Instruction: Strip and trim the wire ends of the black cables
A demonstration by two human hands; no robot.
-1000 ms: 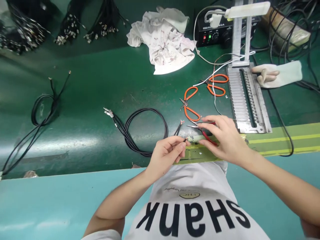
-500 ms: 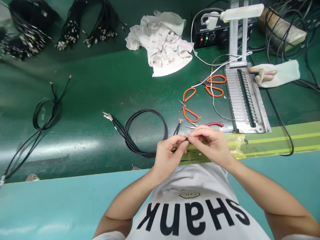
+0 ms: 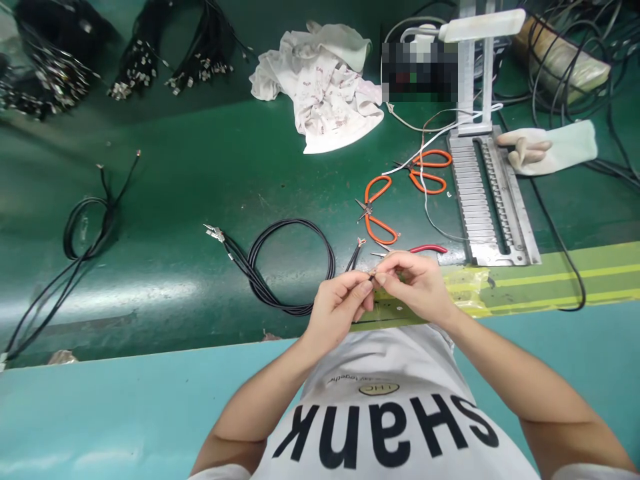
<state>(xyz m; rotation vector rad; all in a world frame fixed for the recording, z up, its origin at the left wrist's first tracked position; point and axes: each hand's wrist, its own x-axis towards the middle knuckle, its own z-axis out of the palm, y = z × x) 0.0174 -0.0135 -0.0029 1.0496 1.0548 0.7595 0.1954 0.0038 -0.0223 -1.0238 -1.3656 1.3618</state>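
Left hand (image 3: 336,313) and right hand (image 3: 416,285) close together just above the near edge of the table (image 3: 175,167), around the middle, fingers (image 3: 387,267) of both pinched together on the tip of a thin black wire (image 3: 373,273), with the tip itself too small to make out properly. Looks like fiddly work right at the wire end, and that seems to be the step in hand. Loop of black cable (image 3: 327,257) lying just left of the hands, shiny metal terminals (image 3: 215,233) at its far end, short forked wire end (image 3: 356,255) just above the fingers. Red-handled pliers (image 3: 430,249) just past the right hand, orange-handled pliers (image 3: 377,230) a bit further out. Next move, imo: steady pinch, no tugging, pliers close by if the tip needs more grip.
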